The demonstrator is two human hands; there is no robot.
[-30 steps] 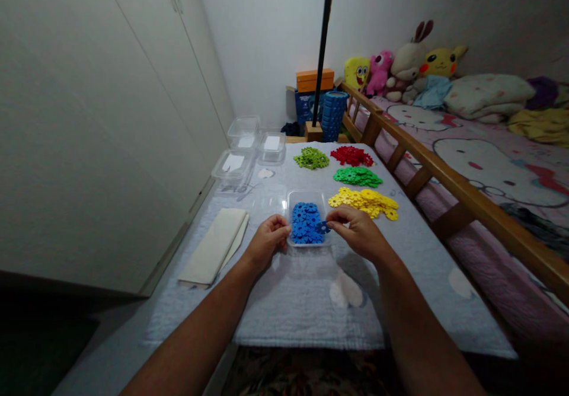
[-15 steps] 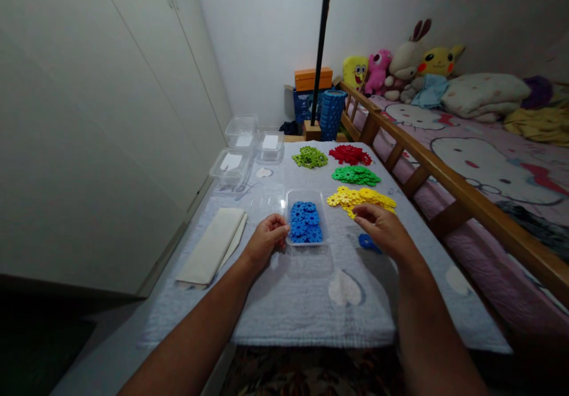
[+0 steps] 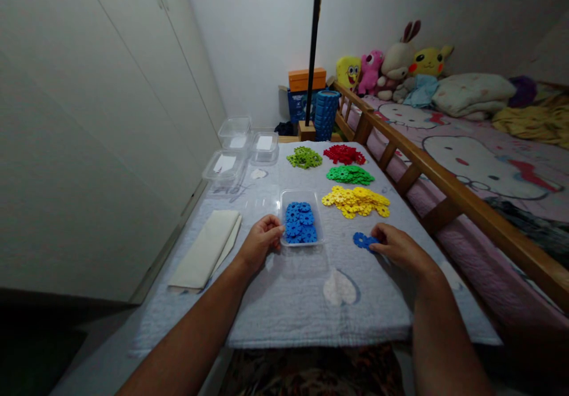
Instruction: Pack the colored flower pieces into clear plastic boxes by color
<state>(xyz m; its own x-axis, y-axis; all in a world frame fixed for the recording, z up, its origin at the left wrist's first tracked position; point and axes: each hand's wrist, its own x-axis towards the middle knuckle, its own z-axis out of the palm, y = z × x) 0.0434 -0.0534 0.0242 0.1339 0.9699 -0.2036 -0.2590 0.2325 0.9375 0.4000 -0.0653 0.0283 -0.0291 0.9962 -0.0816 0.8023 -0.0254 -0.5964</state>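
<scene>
A clear plastic container (image 3: pixel 320 243) stands mid-table, holding several blue flower-shaped discs (image 3: pixel 300 224). My left hand (image 3: pixel 263 239) pinches its left side between thumb and fingers. To the right of the container, a few more blue discs (image 3: pixel 361 240) lie on the cloth. My right hand (image 3: pixel 393 243) has its fingertips closed on the right end of these; the fingers hide part of them. Just beyond them is a heap of yellow discs (image 3: pixel 355 200).
Green discs (image 3: pixel 350 175), red discs (image 3: pixel 344 154) and lime-green discs (image 3: pixel 304 157) lie in heaps farther back. Clear containers (image 3: pixel 224 168) with white paper stand at the back left. A folded cream cloth or sheet (image 3: pixel 207 251) lies left. A wooden bed rail (image 3: pixel 427 185) runs along the right.
My right hand has come down from near the yellow heap to the loose blue discs and closed on them. My left hand stays at the container. The view has shifted slightly.
</scene>
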